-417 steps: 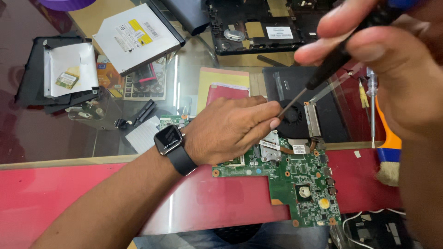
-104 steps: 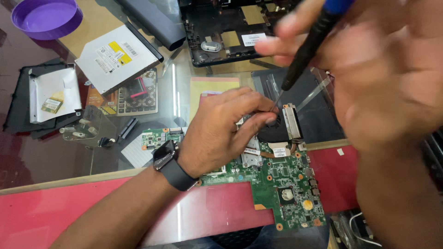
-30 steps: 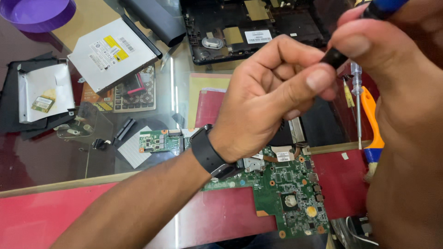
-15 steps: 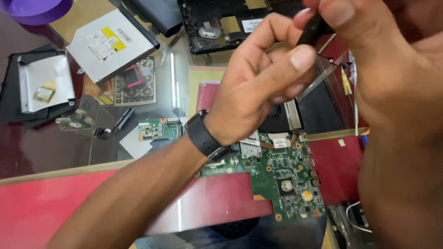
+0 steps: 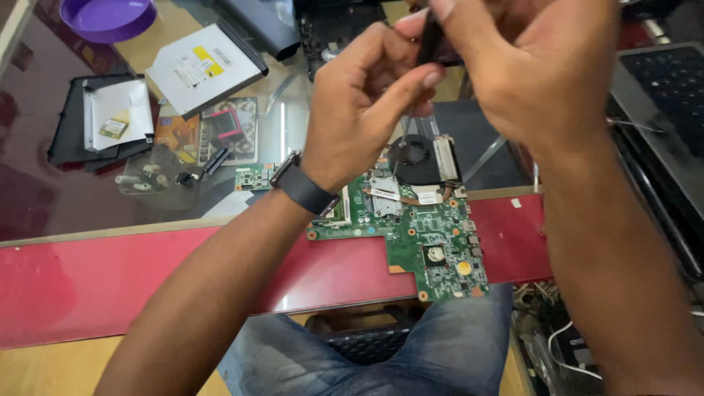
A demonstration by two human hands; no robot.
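Both hands are raised above the green motherboard, which lies flat on the glass worktop at its red near edge, one corner overhanging toward the person's lap. The left hand, with a dark watch at the wrist, has its fingers drawn narrow, thumb and forefinger pinched against a slim black tool shaft. The right hand is closed around the same shaft from above; the tool's tip is hidden between the two hands. A round black cooling fan sits at the far end of the motherboard, directly below the hands.

Left of the motherboard lies a small green circuit card, and beyond that a clear bag of small parts. Farther left and back from the motherboard are a silver optical drive, a black tray with a white panel and a purple bowl. Right of the motherboard, a laptop keyboard deck rests at the frame edge.
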